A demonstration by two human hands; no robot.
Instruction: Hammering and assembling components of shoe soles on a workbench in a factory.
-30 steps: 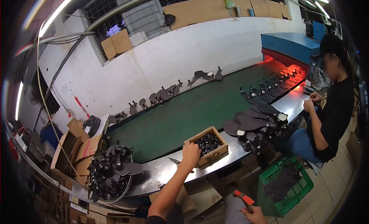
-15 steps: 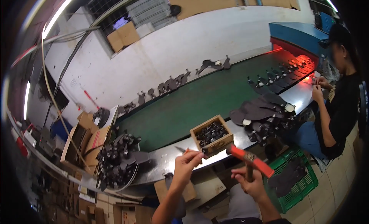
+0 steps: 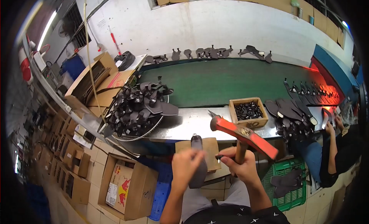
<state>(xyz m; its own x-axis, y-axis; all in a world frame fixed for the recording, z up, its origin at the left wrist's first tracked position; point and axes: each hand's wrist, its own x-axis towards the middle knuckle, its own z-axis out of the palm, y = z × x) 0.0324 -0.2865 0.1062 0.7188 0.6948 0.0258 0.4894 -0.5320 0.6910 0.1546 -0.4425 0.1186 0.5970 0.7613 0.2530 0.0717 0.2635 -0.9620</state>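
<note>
My right hand (image 3: 245,165) is wrapped round the wooden handle of a hammer (image 3: 246,136) with a red head, held tilted in front of me. A small black piece (image 3: 218,157) sticks out between its thumb and forefinger. My left hand (image 3: 185,164), slightly blurred, has its fingers curled together; whether anything is in them is hidden. Beside it, a dark sandal sole (image 3: 198,176) stands upright between my hands, with a shiny black part at its top. Beyond the hammer, a wooden box (image 3: 263,118) of small black pieces sits on the metal ledge (image 3: 180,124).
A wire basket (image 3: 157,126) heaped with dark soles stands left of the green conveyor belt (image 3: 215,81). More soles (image 3: 290,112) lie right of the box. A co-worker (image 3: 340,151) sits at the right, near a green crate (image 3: 286,197). An open carton (image 3: 144,189) stands on the left floor.
The view has turned to the right. My left hand has come back from beside the box to the upright sole. A small black piece now shows in my right fingers; the hammer is still held.
</note>
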